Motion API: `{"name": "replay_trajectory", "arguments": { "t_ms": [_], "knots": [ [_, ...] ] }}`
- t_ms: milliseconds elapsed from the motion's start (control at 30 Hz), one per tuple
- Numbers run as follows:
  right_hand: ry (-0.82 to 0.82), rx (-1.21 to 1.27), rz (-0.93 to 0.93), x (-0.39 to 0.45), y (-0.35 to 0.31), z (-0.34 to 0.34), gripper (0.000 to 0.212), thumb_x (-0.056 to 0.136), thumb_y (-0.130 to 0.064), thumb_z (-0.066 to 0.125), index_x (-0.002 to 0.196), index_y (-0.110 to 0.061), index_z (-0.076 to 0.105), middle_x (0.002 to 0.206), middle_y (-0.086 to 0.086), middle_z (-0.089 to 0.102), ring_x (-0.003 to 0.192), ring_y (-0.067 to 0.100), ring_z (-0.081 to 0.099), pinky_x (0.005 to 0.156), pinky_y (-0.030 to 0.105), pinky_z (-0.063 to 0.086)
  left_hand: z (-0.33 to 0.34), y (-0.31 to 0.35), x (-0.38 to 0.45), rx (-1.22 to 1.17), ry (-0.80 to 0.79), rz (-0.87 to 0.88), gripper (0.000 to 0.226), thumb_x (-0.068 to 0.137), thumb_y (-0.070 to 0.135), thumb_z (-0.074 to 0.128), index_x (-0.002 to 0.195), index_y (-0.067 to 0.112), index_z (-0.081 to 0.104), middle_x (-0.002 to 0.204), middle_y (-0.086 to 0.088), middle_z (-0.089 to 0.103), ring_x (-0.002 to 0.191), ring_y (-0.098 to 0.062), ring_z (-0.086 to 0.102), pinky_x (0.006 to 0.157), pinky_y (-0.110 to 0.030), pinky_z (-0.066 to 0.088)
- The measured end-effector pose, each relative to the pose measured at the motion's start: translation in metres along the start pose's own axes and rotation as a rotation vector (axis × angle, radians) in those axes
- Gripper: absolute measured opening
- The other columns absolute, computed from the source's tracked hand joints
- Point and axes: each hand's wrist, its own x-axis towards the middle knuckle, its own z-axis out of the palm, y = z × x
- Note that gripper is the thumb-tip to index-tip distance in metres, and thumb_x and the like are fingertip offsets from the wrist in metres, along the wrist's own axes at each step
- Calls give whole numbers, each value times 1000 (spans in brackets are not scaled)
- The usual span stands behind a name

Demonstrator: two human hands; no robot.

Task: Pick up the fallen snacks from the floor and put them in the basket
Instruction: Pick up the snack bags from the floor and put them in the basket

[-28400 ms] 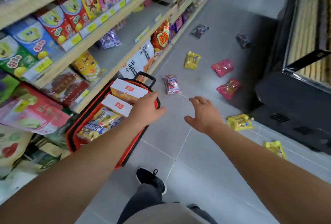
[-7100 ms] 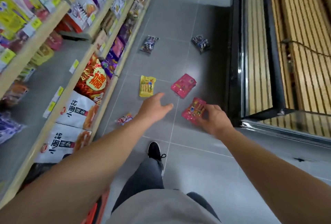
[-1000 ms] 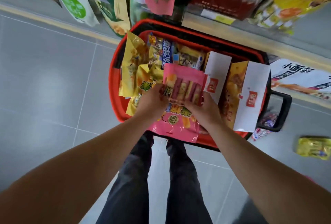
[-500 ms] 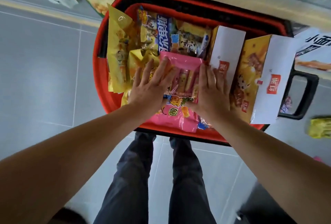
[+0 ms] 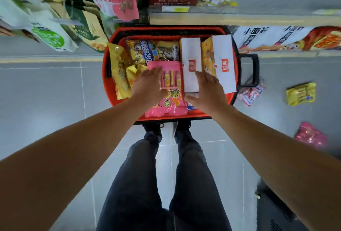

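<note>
**Pink packet down in the basket, hands coming off it**

Grey floor tiles [image 5: 46,101], smooth and faintly glossy with thin pale joints, run under the person's dark trouser legs [image 5: 147,175], which stand right against the near rim of the red basket [image 5: 108,90]. A second ago both hands carried the pink snack packet [image 5: 170,81]; half a second ago they lay flat on it, pressing it in. Now it rests on top of the load, overlapping a larger pink bag [image 5: 166,109] that droops over the near rim. The left hand [image 5: 147,85] hovers with straight, spread fingers at the packet's left edge, holding nothing; whether it touches the film I cannot tell. The right hand [image 5: 206,92] is likewise slack and empty, above the white carton [image 5: 191,64]. By my reading this delivery is finished and the hands are free for the next pickup.

Inside the hard plastic basket sit crinkly foil-like yellow bags [image 5: 120,72] at left, stiff flat-faced cartons at right, and a black loop handle [image 5: 249,70] beyond. Well apart on the floor to the right lie more soft pouches to collect: a red-and-white one [image 5: 251,92] just beside the handle, a yellow one [image 5: 300,94], a pink one [image 5: 311,135]. Farthest off, shelves [image 5: 239,18] hold bagged goods.
</note>
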Motion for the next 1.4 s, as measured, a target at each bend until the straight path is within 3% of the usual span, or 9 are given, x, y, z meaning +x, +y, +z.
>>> {"name": "replay_trajectory", "arguments": {
  "t_ms": [267,367,467,600,733,933,1167,1400],
  "knots": [
    [122,230,253,-143,25,-48,75,87,-49,65,149,-15,38,148,9,45,136,32,40,111,42,37,-57,103,-80,-56,-43,198,70,88,36,68,147,14,37,143,-7,51,119,-28,59,100,-43,49],
    [193,306,363,-194,52,-51,72,88,-48,64,148,-18,40,148,8,46,136,33,41,111,43,38,-59,150,-101,-50,-88,266,71,89,41,66,149,17,36,149,-6,46,129,-26,50,106,-43,43],
    [229,345,457,-238,84,-51,76,90,-51,62,152,-16,34,155,7,38,142,31,35,115,42,33,-47,197,-122,-12,-111,324,69,89,39,67,147,13,41,146,-9,50,134,-27,46,108,-38,37],
    [267,403,549,-291,129,-44,78,91,-52,60,154,-18,29,157,7,34,142,31,32,115,41,32,-20,256,-154,35,-136,384,58,90,36,64,140,11,49,130,-11,60,124,-30,53,102,-38,42],
    [344,473,598,-361,190,-31,77,91,-52,61,153,-17,32,155,6,36,140,31,34,113,40,35,16,328,-196,91,-117,458,67,93,41,59,150,17,36,153,-7,41,140,-28,39,111,-36,33],
    [437,559,640,-448,275,-22,76,91,-50,63,152,-15,33,155,7,37,140,31,35,114,40,34,66,418,-240,63,-115,534,66,93,38,61,150,17,36,154,-6,39,138,-25,41,106,-29,34],
    [527,622,685,-499,343,-31,75,91,-47,64,151,-11,36,152,11,41,139,32,39,112,39,36,99,487,-254,36,-105,541,67,90,46,63,148,21,42,153,-2,42,136,-24,44,105,-29,35],
    [529,653,701,-489,402,-51,75,91,-48,64,150,-11,36,151,12,41,138,32,40,110,38,37,120,540,-224,8,-158,513,70,87,50,63,149,24,41,156,7,35,141,-18,39,109,-30,33]
  ]
}}
